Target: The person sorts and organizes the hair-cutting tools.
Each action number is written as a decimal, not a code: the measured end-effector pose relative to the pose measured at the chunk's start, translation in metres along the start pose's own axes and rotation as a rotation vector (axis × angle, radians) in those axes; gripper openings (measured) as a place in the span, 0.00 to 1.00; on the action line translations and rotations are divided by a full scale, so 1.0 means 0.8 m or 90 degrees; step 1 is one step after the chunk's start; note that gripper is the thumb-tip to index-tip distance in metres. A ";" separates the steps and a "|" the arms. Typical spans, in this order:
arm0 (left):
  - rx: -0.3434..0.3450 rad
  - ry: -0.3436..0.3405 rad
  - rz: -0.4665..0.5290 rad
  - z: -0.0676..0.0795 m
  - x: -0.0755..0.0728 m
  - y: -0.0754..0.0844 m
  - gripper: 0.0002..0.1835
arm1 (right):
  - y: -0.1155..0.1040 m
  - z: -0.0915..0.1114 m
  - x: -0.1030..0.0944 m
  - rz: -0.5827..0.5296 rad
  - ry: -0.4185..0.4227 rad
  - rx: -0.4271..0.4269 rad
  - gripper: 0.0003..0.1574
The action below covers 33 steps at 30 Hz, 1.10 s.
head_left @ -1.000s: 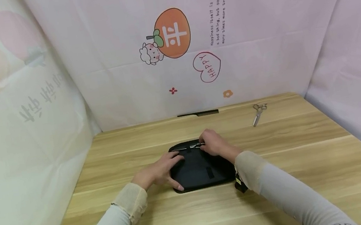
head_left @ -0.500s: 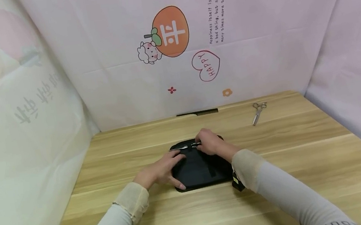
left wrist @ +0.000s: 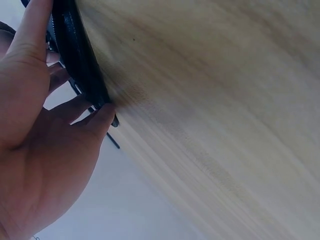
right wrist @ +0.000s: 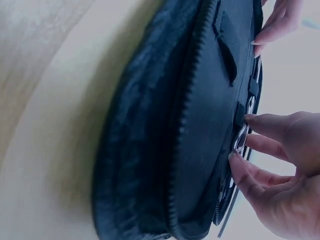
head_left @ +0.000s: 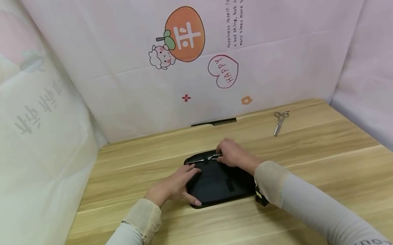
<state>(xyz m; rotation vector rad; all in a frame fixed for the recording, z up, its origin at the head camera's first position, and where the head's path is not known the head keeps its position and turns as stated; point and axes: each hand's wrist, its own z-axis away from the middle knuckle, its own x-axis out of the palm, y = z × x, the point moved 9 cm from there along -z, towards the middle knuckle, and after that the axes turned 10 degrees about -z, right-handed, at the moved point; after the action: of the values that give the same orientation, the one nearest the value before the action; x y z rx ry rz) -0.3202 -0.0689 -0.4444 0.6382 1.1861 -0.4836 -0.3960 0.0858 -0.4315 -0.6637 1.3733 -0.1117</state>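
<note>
A black zip case (head_left: 209, 184) lies opened flat on the table in the head view. Along its far side a pair of silver scissors (head_left: 212, 157) passes under a small black elastic loop. My right hand (head_left: 232, 153) pinches the scissors' finger rings (right wrist: 241, 139) between thumb and fingertips, as the right wrist view shows. At the case's left end, my left hand (head_left: 173, 186) holds the case, its thumb at the near corner and its fingers towards the far edge. The left wrist view shows this hand's fingertips against the black rim (left wrist: 85, 60).
Thinning scissors (head_left: 279, 122) lie at the back right of the wooden table (head_left: 130, 242). A black comb (head_left: 219, 122) rests along the back edge. By the right sleeve sits a small black item with a yellow mark (head_left: 260, 197). Printed white sheets (head_left: 132, 98) surround the table.
The right hand shifts slightly left, then back right along the scissors. The left hand stays on the case. The head view tilts a little; the comb and thinning scissors stay put.
</note>
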 end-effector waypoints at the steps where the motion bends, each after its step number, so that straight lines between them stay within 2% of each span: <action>1: -0.002 0.001 -0.002 0.001 0.000 -0.001 0.55 | -0.001 0.000 0.000 -0.005 -0.003 -0.001 0.15; 5: -0.016 -0.004 -0.011 0.002 0.002 -0.003 0.56 | 0.001 0.003 -0.003 -0.011 -0.007 0.009 0.14; 14: -0.080 0.002 -0.097 0.006 -0.002 -0.003 0.60 | 0.009 0.005 -0.010 -0.008 -0.008 0.037 0.14; 20: -0.087 -0.008 -0.117 0.006 0.001 0.001 0.62 | 0.012 0.005 -0.006 -0.038 0.003 0.059 0.10; 24: -0.082 -0.001 -0.122 0.004 0.001 0.004 0.63 | 0.007 0.005 -0.006 -0.043 0.023 0.046 0.06; 33: -0.085 -0.005 -0.121 0.002 0.001 0.002 0.61 | -0.005 0.004 -0.004 -0.045 0.040 0.022 0.07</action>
<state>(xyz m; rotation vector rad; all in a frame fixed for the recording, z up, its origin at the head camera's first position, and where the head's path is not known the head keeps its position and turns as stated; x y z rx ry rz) -0.3175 -0.0688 -0.4446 0.4113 1.2663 -0.5612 -0.3923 0.0853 -0.4267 -0.6850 1.4060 -0.2139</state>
